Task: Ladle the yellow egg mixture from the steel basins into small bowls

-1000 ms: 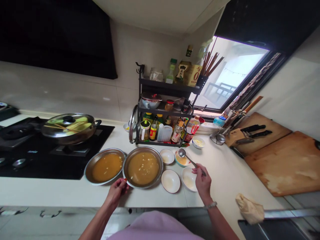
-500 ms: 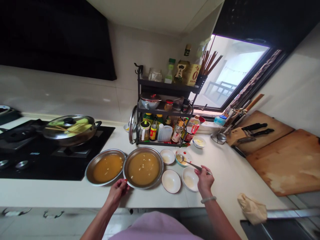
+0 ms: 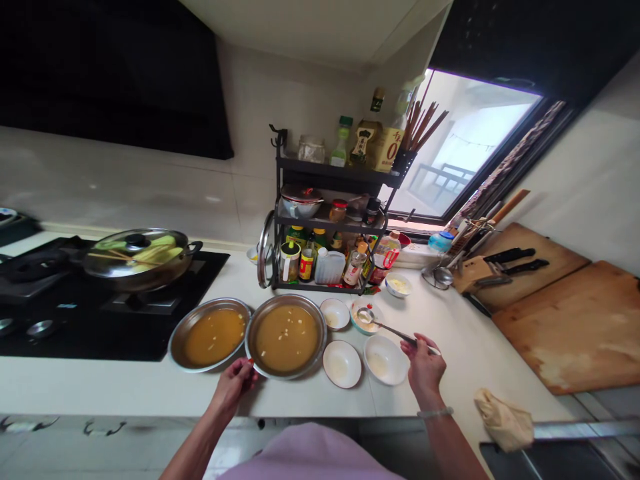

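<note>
My left hand [image 3: 236, 381] pinches the near rim of a round metal pan [image 3: 286, 337] filled with yellow-brown liquid. A second such pan [image 3: 209, 335] sits touching it on the left. My right hand [image 3: 424, 368] is closed on the handle of a long metal spoon [image 3: 387, 325], whose bowl rests over a small bowl with yellow contents [image 3: 365, 316]. Three white bowls surround it: one behind [image 3: 335, 313], one in front [image 3: 341, 363], and one by my right hand [image 3: 385, 360].
A black spice rack [image 3: 327, 220] with bottles stands at the back. A lidded wok [image 3: 137, 257] sits on the black hob at left. Wooden cutting boards [image 3: 575, 320], knives and a crumpled cloth [image 3: 503, 420] lie on the right. Another small bowl [image 3: 399, 285] sits beside the rack.
The spoon's bowl has dropped from above the small yellow bowl into it. My right hand has slid right and nearer along the counter. My left hand stays on the pan rim.
</note>
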Tool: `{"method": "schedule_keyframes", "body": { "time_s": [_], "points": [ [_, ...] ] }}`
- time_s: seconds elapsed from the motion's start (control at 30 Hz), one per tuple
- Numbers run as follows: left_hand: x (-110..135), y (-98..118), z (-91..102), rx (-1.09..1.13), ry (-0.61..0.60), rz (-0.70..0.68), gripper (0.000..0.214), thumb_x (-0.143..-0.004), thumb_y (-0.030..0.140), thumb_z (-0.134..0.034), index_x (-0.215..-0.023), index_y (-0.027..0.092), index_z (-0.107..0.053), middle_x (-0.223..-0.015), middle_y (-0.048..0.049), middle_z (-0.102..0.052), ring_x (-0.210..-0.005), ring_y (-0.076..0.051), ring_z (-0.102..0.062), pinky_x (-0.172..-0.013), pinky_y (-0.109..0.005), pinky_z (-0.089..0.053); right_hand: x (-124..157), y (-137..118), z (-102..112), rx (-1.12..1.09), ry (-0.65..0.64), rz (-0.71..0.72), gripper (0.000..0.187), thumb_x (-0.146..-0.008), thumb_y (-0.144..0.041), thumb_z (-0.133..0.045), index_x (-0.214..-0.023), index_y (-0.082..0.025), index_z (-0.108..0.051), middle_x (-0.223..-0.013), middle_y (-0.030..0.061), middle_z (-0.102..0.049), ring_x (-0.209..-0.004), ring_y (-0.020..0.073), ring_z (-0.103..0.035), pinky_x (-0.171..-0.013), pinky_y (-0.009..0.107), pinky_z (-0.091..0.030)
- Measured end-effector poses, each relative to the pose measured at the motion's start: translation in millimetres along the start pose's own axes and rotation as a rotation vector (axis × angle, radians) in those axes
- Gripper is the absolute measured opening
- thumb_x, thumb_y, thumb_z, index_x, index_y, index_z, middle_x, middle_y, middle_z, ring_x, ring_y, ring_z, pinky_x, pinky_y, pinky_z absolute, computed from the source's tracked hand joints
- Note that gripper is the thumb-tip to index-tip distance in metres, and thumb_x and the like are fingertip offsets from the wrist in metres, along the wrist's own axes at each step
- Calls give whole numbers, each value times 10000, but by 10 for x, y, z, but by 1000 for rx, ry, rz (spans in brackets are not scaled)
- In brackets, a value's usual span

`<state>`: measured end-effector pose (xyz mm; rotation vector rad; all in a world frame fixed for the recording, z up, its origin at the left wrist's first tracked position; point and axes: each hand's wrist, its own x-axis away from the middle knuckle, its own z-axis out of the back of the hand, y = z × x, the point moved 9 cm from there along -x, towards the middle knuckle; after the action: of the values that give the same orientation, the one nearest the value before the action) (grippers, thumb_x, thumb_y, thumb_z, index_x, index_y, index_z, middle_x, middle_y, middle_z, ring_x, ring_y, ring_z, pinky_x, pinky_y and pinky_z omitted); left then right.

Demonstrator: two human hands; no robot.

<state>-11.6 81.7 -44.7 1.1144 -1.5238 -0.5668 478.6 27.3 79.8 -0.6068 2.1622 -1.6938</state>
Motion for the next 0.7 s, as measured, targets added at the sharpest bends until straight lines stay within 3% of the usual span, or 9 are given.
{"method": "schedule_keyframes", "body": {
  "time_s": [0.2, 0.47, 0.57, 0.7],
  "points": [
    [3, 7, -8, -26, -4, -4, 442, -492, 510, -761, -652, 183, -510, -481, 38, -571, -433, -84, -474, -458, -198, -356, 181, -201, -201, -17, -87, -6, 328, -641, -365, -691, -853, -138, -585, -575, -13, -633, -483, 142, -638, -470, 228, -531],
    [24, 31, -23, -8, -9, -12, 425, -501, 502, -758, -644, 181, -519, -494, 34, -573, -448, -85, -478, -468, -197, -358, 690, -193, -730, 9, -330, -23, 341, -713, -426, -670, -896, -149, -590, -661, 10, -649, -533, 163, -645, -478, 267, -531],
    [33, 46, -34, -8, -9, -15, 434, -496, 509, -760, -628, 182, -507, -489, 36, -567, -451, -84, -473, -472, -198, -359, 958, -179, -917, 93, -495, 84, 285, -798, -414, -596, -936, -164, -604, -646, 12, -646, -567, 170, -646, -517, 290, -545],
    [53, 75, -56, -24, -24, -24, 441, -499, 522, -753, -609, 184, -492, -483, 37, -558, -449, -88, -472, -469, -200, -352, 1390, -338, -1096, 238, -788, 412, 200, -874, -295, -502, -977, -201, -646, -800, 50, -659, -687, 157, -642, -598, 285, -554]
  ]
}}
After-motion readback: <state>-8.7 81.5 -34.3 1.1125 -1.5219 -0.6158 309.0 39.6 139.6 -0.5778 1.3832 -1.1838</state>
